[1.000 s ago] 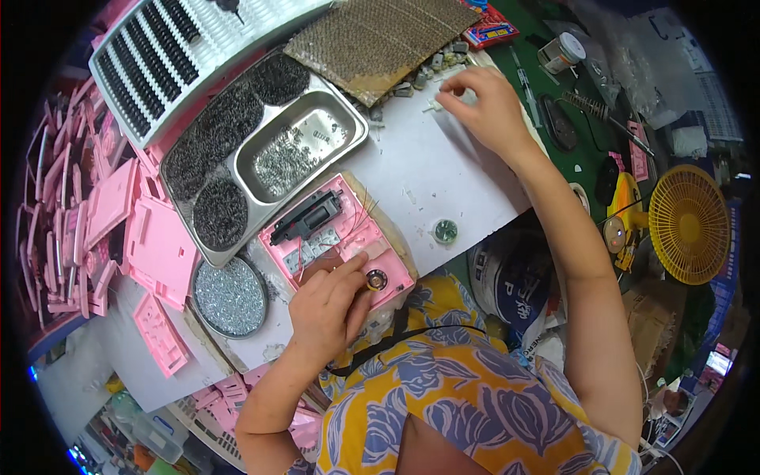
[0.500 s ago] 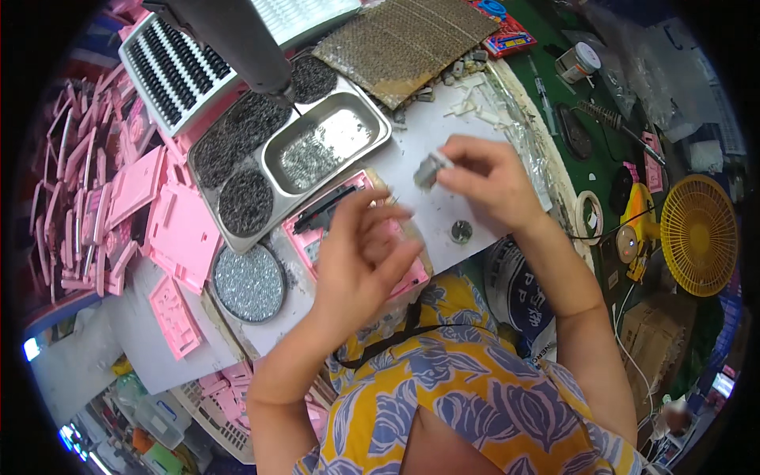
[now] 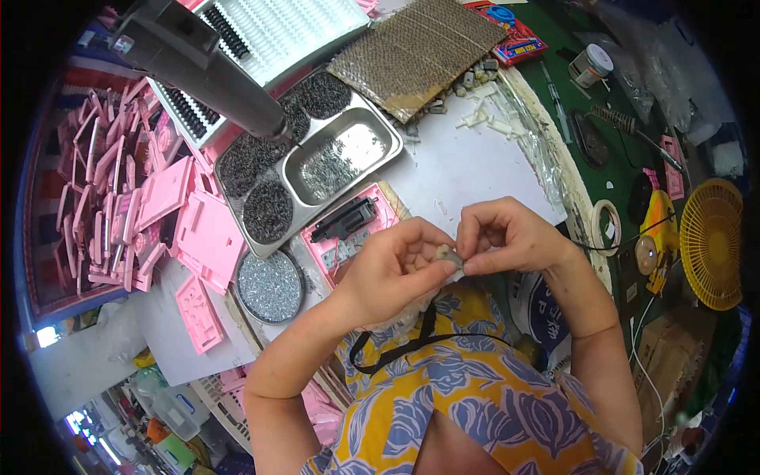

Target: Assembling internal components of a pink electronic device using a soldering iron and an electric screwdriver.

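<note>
Between my two hands, close to my body, is a small grey metal block-shaped part (image 3: 451, 256), which looks like a little motor. My left hand (image 3: 396, 265) has its thumb and curled fingers around it. The fingertips of my right hand (image 3: 518, 237) pinch its right end, so part of it is hidden. Left of my left hand lies an open pink plastic housing (image 3: 315, 252), with a black mechanism (image 3: 346, 219) and grey metal pieces inside; my wrist and fingers cover its near side.
A metal tray (image 3: 384, 107) with dark screws stands beyond the housing, under a hanging electric screwdriver (image 3: 237, 99). A round dish of silvery bits (image 3: 269, 286) lies left. Pink panels (image 3: 210, 237) pile up further left. Bubble wrap (image 3: 416, 51) covers small parts; a yellow fan (image 3: 710, 245) stands right.
My right hand has brought the grey part down toward my body. My left hand has moved right, off the pink housing, and both hands now meet on the part. The view has shifted slightly.
</note>
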The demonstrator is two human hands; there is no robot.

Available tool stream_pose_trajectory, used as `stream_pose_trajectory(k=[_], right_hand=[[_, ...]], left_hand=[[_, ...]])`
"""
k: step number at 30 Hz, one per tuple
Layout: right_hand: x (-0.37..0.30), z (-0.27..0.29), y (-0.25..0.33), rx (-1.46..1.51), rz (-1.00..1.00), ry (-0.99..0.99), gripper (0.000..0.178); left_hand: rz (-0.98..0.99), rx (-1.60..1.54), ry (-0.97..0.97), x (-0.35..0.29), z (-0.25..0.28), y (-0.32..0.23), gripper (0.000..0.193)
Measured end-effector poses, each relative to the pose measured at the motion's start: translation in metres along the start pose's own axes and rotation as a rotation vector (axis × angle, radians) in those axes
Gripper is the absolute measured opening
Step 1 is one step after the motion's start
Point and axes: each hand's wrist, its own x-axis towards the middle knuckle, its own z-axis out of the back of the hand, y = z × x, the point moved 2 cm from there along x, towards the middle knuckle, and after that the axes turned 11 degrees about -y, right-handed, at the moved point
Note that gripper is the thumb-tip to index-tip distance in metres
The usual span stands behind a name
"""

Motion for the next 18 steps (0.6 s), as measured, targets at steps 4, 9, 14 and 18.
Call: stream_pose_trajectory(k=[4,9,14,18], right_hand=[[-0.006,0.006,-0.001,0.297,0.081,-0.151,0.039],[-0.002,0.018,-0.009,0.441,0.084,-0.271,0.06],[-0.02,0.037,-0.013,0.45,0.13,-0.358,0.051],[-0.032,0.044,-0.018,0.459,0.128,-0.389,0.05]], left_hand=[[-0.302,0.605,-0.012,0.054,0.027,-0.045,0.02],[-0.988,1.269,-0.566,0.145,0.074,-0.072,0.013],[-1.026,1.445,-0.541,0.17,0.074,-0.072,0.014],[-1.002,1.438,-0.564,0.176,0.075,-0.072,0.014]])
